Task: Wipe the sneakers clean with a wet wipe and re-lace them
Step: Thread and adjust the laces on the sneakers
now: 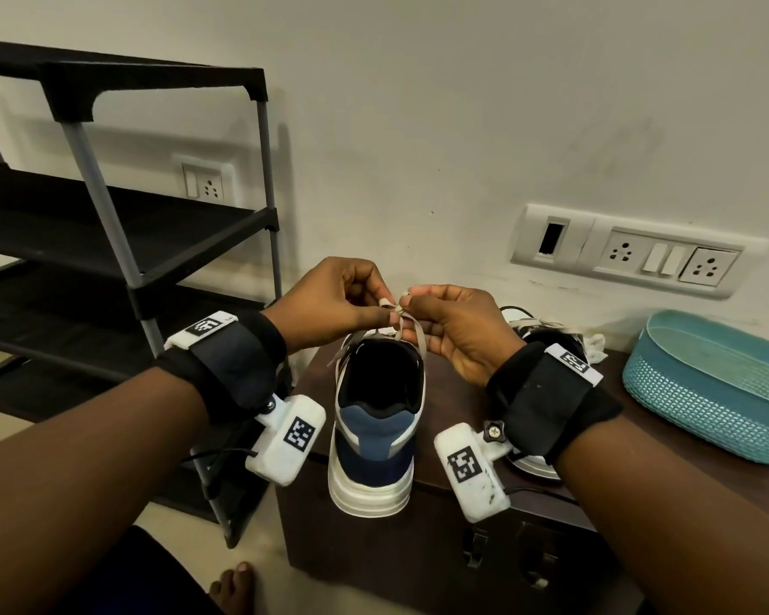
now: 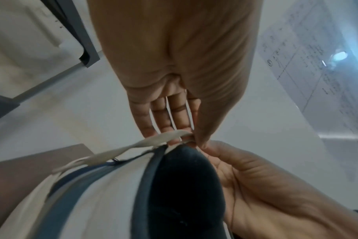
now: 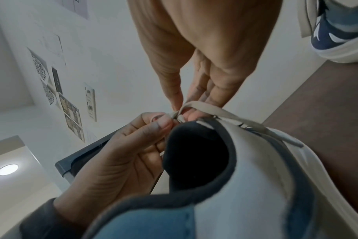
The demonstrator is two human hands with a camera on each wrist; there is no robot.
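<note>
A white and blue sneaker [image 1: 376, 432] stands heel toward me on a dark brown cabinet [image 1: 453, 552]. Above its opening both hands meet over the beige lace [image 1: 398, 324]. My left hand [image 1: 351, 299] pinches one part of the lace between thumb and fingers. My right hand [image 1: 445, 326] pinches the other part. In the left wrist view the lace [image 2: 153, 142] runs from the shoe's side up to the fingertips. In the right wrist view the lace [image 3: 225, 113] loops around the right fingers above the shoe [image 3: 245, 186]. The second sneaker [image 1: 538, 330] sits behind my right hand, mostly hidden.
A teal plastic basket [image 1: 711, 383] stands on the cabinet at the right. A black shoe rack [image 1: 121, 241] is on the left against the wall. Wall sockets [image 1: 631, 255] are behind. A bare foot [image 1: 236, 588] shows on the floor below.
</note>
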